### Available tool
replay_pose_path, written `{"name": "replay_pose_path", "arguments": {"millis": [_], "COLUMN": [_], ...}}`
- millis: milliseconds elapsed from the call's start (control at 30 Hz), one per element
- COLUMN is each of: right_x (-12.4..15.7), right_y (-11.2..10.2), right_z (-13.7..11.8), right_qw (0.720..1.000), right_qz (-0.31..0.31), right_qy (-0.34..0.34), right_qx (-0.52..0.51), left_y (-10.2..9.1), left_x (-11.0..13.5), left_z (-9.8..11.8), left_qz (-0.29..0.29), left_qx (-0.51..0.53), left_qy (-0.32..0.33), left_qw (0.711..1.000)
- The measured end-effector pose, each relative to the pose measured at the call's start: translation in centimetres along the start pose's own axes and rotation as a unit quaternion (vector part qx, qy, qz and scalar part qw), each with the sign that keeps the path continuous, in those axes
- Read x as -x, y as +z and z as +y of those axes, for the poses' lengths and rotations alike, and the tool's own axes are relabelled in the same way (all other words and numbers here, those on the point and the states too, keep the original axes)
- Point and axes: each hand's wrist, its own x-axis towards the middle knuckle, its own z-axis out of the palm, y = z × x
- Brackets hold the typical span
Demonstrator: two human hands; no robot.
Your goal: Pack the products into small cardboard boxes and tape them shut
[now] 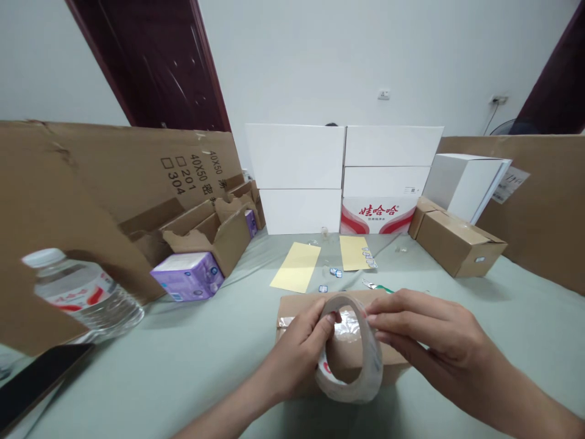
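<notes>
Packing tape roll (351, 390) held upright over a flat cardboard box (388, 369): left hand (297, 347) fingers closed around the rim, right hand (425, 323) pinching the top edge. Light, stiff ring; likely tacky, so grip the edges.

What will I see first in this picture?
You'd probably see the big roll of tape first, at the bottom middle, held by the left hand and the right hand above a cardboard box. Behind it, white boxes are stacked at the back, and one red and white box stands out. On the left are a water bottle and a purple package.
</notes>
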Motion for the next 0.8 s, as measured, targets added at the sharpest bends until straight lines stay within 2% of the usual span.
{"name": "replay_pose_path", "arguments": {"millis": [133,433,633,800], "right_x": [-0.08,0.18,0.55,0.74], "right_y": [0.10,-0.26,0.00,-0.49], "right_z": [-0.06,-0.36,-0.38,-0.60], "right_qw": [1.000,0.995,0.993,0.991], "right_qz": [0.010,-0.001,0.011,-0.018], "right_qy": [0.005,0.094,0.112,0.126], "right_qx": [0.003,-0.040,-0.045,-0.048], "left_y": [0.07,0.19,0.21,0.26], "left_x": [0.02,0.49,0.49,0.62], "left_z": [-0.03,0.28,0.05,0.25], "left_qz": [-0.004,-0.001,0.007,0.005], "left_qx": [-0.010,-0.061,-0.064,-0.066], "left_qy": [0.002,0.001,-0.002,0.002], "left_qw": [1.000,0.998,0.998,0.998]}}
